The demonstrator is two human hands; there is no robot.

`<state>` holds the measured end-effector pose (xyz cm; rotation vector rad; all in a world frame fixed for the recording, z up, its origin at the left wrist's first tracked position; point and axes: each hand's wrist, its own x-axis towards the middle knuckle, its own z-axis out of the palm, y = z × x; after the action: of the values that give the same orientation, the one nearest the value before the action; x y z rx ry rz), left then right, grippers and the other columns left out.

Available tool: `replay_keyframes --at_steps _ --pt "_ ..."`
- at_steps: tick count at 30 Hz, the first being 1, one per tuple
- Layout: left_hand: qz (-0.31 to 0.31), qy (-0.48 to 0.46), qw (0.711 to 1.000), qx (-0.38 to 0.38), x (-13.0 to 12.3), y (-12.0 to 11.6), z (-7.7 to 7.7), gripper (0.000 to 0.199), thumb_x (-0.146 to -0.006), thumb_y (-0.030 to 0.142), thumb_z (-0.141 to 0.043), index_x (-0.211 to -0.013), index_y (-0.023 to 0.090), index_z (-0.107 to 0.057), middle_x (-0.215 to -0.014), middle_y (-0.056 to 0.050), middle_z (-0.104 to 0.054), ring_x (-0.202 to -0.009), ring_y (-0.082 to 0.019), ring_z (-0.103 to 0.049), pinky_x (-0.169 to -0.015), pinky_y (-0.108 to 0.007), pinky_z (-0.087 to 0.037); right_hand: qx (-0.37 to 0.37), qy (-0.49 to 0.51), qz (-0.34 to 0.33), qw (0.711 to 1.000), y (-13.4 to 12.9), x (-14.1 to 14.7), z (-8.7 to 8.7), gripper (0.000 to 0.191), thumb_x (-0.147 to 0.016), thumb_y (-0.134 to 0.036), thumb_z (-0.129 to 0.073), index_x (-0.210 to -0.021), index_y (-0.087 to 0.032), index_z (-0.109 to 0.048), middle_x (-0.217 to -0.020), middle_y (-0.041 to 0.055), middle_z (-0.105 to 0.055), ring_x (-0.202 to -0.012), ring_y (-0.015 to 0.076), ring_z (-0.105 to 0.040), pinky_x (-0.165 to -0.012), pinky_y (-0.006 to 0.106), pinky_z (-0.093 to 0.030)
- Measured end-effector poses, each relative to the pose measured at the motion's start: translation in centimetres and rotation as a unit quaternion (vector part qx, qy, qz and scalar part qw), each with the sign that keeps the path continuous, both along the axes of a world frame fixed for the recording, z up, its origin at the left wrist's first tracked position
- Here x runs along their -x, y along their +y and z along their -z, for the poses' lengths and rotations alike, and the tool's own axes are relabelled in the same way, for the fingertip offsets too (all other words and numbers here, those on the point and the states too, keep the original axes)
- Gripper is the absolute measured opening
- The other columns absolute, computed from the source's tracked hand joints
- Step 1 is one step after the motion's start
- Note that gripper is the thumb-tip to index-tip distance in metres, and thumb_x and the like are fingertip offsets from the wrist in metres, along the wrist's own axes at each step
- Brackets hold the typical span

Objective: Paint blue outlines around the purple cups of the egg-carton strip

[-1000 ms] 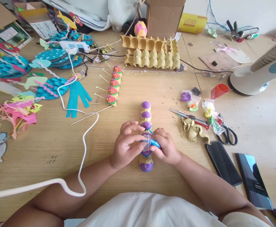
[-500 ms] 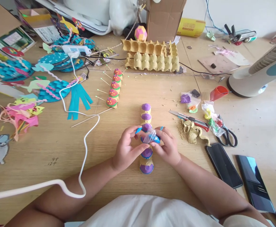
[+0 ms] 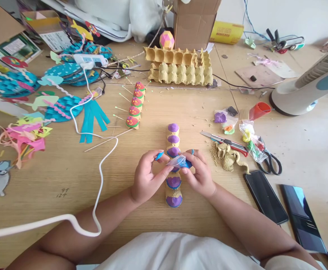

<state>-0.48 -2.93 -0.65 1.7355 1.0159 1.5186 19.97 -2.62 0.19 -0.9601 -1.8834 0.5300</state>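
1. Your left hand [image 3: 148, 178] pinches the clear end of a small plastic bag [image 3: 176, 161], its other fingers loosely curved, with a blue scrap [image 3: 159, 155] at the fingertips.
2. Your right hand [image 3: 201, 174] has thumb and fingers closed on the bag's other end, where blue modelling clay [image 3: 186, 164] shows inside.
3. You hold the bag above the middle of an egg-carton strip [image 3: 174, 182] with purple-covered bumps, which lies lengthwise before you.
4. To your right lie a utility knife [image 3: 231, 142] and scissors [image 3: 271, 163]; whether the bag touches the strip, you cannot tell.
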Motion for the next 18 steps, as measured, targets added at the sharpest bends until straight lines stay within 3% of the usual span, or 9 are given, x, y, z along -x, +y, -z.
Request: replay_keyframes --at_steps 4,8,18 --pt "-0.018 0.047 0.996 -0.072 0.3 0.0 -0.2 0.050 -0.088 0.011 -0.078 -0.131 0.027 -0.058 -0.109 -0.006 -0.072 -0.106 -0.021 -0.068 -0.096 -0.041 -0.058 -0.014 -0.001 0.002 1.000 -0.1 0.1 0.3 0.036 -0.105 -0.039 -0.058 -0.137 -0.024 -0.063 -0.112 0.0119 -0.068 -0.100 0.0259 -0.066 -0.086 0.043 -0.060" --pt "-0.019 0.101 0.987 -0.126 0.4 0.1 -1.0 0.039 -0.090 0.012 -0.076 -0.122 0.028 -0.060 -0.101 -0.004 -0.075 -0.102 -0.022 -0.070 -0.095 -0.043 -0.059 -0.020 -0.015 0.011 1.000 -0.2 0.2 0.3 0.035 -0.105 -0.038 -0.059 -0.137 -0.024 -0.064 -0.109 0.0115 -0.068 -0.101 0.0261 -0.068 -0.086 0.043 -0.061" --pt "-0.028 0.130 0.985 -0.113 0.2 0.0 -1.1 0.047 -0.089 0.013 -0.077 -0.130 0.025 -0.059 -0.107 -0.007 -0.072 -0.107 -0.023 -0.067 -0.095 -0.042 -0.059 -0.039 -0.040 0.030 0.998 -0.3 0.3 0.3 0.033 -0.103 -0.035 -0.064 -0.134 -0.024 -0.066 -0.106 0.0105 -0.068 -0.098 0.0254 -0.068 -0.084 0.042 -0.062"
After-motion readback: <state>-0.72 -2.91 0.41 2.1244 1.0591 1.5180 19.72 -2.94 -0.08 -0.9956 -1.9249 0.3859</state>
